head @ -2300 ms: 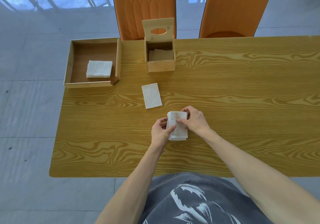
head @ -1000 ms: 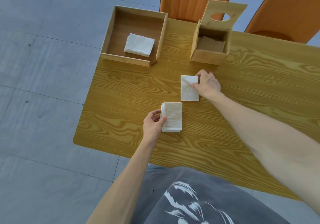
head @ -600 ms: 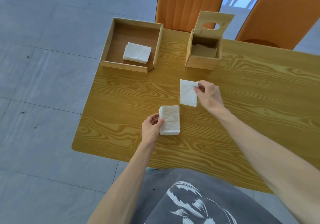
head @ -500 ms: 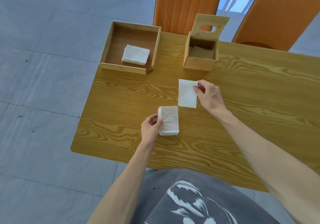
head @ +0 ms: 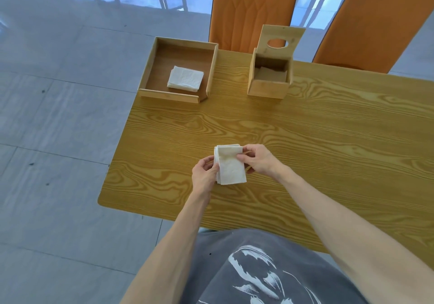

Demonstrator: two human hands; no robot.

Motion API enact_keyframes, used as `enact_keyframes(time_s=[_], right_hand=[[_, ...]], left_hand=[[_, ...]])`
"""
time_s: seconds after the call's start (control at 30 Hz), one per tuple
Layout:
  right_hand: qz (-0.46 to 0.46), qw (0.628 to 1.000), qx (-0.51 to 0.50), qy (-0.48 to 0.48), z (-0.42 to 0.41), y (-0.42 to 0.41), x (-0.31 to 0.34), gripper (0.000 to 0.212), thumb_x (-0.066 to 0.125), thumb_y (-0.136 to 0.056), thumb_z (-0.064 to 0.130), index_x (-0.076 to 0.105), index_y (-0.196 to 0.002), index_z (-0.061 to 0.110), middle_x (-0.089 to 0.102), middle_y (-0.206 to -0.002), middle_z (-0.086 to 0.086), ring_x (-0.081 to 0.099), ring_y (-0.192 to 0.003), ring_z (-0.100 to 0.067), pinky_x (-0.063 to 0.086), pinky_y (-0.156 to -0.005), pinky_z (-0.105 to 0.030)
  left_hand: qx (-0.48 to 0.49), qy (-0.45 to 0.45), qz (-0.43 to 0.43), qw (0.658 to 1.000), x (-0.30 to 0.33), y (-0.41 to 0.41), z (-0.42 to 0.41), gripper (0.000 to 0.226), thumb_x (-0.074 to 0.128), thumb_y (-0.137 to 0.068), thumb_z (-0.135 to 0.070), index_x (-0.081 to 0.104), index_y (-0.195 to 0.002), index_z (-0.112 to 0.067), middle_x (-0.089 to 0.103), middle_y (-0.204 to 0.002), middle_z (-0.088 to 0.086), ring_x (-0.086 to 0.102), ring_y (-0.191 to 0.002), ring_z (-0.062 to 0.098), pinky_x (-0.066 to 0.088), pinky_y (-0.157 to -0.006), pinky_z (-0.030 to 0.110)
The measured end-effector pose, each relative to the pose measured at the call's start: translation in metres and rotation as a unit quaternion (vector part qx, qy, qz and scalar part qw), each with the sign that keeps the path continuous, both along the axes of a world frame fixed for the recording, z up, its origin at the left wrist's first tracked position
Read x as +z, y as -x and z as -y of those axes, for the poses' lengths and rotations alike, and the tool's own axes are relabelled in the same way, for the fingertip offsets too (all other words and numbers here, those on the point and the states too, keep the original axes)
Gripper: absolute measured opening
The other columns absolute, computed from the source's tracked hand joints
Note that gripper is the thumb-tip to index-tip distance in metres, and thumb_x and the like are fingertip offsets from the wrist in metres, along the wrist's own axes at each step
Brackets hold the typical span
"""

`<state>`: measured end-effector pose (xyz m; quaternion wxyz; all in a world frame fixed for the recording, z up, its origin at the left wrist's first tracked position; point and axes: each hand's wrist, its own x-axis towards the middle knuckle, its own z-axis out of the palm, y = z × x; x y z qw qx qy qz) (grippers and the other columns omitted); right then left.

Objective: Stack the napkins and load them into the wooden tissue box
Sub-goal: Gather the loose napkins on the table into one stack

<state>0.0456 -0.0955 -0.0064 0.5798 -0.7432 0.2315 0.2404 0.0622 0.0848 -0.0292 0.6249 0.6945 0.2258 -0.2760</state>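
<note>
The napkin stack [head: 230,165] is lying on the counter [head: 328,139], near its front; the left hand [head: 203,176] is pinching its left edge, the right hand [head: 259,160] gripping its right, wooden tissue box [head: 270,78] standing open beyond

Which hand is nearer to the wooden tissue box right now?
The right hand, slightly. It lies below the wooden tissue box, nearly in line with it, gripping the napkin stack. The left hand holds the stack's other edge, lower and further left.
</note>
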Motion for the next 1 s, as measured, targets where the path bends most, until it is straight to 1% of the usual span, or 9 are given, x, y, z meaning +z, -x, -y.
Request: enact_keyframes(time_s=[0.2,0.33,0.43,0.53,0.67,0.73,0.8,0.9,1.0], right_hand=[[0.001,0.996,-0.059,0.064,-0.007,-0.003,-0.012,0.021,0.064,-0.094,0.020,0.066,-0.112,0.009,0.072,-0.102,-0.009,0.070,-0.088,-0.023,0.053,-0.054,-0.024],[0.017,0.993,-0.075,0.091,-0.011,-0.004,-0.016,0.018,0.066,-0.093,0.018,0.068,-0.107,0.008,0.072,-0.098,-0.010,0.072,-0.088,-0.026,0.062,-0.063,-0.036],[0.035,0.988,-0.074,0.134,-0.014,-0.004,-0.019,0.016,0.070,-0.089,0.020,0.070,-0.102,0.010,0.071,-0.094,-0.005,0.071,-0.086,-0.024,0.062,-0.073,-0.040],[0.049,0.980,-0.061,0.185,-0.016,-0.002,-0.023,0.028,0.075,-0.083,0.025,0.066,-0.108,0.014,0.067,-0.091,0.004,0.066,-0.089,-0.017,0.057,-0.083,-0.040],[0.058,0.977,-0.093,0.185,-0.016,0.003,-0.021,0.048,0.078,-0.081,0.031,0.058,-0.122,0.018,0.068,-0.098,0.000,0.066,-0.091,-0.017,0.055,-0.084,-0.039],[0.069,0.977,-0.125,0.155,-0.013,0.006,-0.017,0.056,0.078,-0.081,0.036,0.055,-0.129,0.018,0.066,-0.105,0.000,0.064,-0.095,-0.015,0.054,-0.086,-0.033],[0.062,0.986,-0.140,0.066,-0.007,0.009,-0.010,0.058,0.076,-0.082,0.042,0.054,-0.130,0.018,0.068,-0.109,0.001,0.065,-0.097,-0.012,0.054,-0.082,-0.026],[0.011,0.995,-0.087,-0.057,0.004,0.014,0.005,0.041,0.074,-0.086,0.036,0.063,-0.119,0.014,0.071,-0.102,0.002,0.067,-0.089,-0.010,0.055,-0.069,-0.021],[0.023,0.997,-0.060,-0.037,0.016,0.019,0.013,0.029,0.076,-0.085,0.033,0.068,-0.106,0.015,0.070,-0.091,0.002,0.065,-0.080,-0.010,0.054,-0.066,-0.027]], left_hand=[[0.007,0.004,0.002,1.000,0.001,0.001,0.001,0.034,0.068,-0.091,-0.013,0.061,-0.123,-0.006,0.070,-0.098,0.000,0.066,-0.084,0.004,0.050,-0.057,0.008],[0.009,0.004,0.001,1.000,0.002,0.001,0.002,0.032,0.065,-0.094,-0.022,0.061,-0.122,-0.009,0.070,-0.101,0.000,0.064,-0.084,0.004,0.048,-0.064,0.013],[0.000,0.015,-0.009,1.000,0.004,0.001,0.002,0.039,0.070,-0.091,-0.025,0.060,-0.124,-0.009,0.071,-0.101,0.000,0.067,-0.087,0.008,0.050,-0.065,0.016],[-0.025,0.020,-0.013,0.999,0.005,0.002,0.001,0.046,0.077,-0.085,-0.018,0.056,-0.125,-0.011,0.073,-0.099,0.003,0.071,-0.087,0.015,0.054,-0.066,0.022],[-0.031,0.038,-0.017,0.999,0.009,-0.003,0.005,0.050,0.079,-0.082,-0.009,0.053,-0.124,-0.015,0.072,-0.106,0.012,0.071,-0.086,0.018,0.054,-0.057,0.015],[-0.017,0.084,-0.041,0.996,0.010,-0.007,0.009,0.057,0.079,-0.081,-0.006,0.052,-0.130,-0.016,0.072,-0.111,0.013,0.072,-0.092,0.022,0.058,-0.065,0.022],[-0.001,0.142,-0.073,0.987,0.010,-0.010,0.013,0.062,0.079,-0.081,-0.004,0.051,-0.135,-0.016,0.071,-0.117,0.013,0.071,-0.102,0.028,0.059,-0.078,0.034],[0.014,0.232,-0.092,0.968,0.013,-0.014,0.022,0.051,0.071,-0.086,0.003,0.052,-0.131,-0.013,0.072,-0.114,0.012,0.070,-0.099,0.026,0.057,-0.083,0.038],[-0.019,0.262,-0.085,0.961,0.017,-0.015,0.030,0.042,0.068,-0.087,0.006,0.056,-0.122,-0.013,0.074,-0.105,0.008,0.071,-0.091,0.021,0.055,-0.086,0.036]])
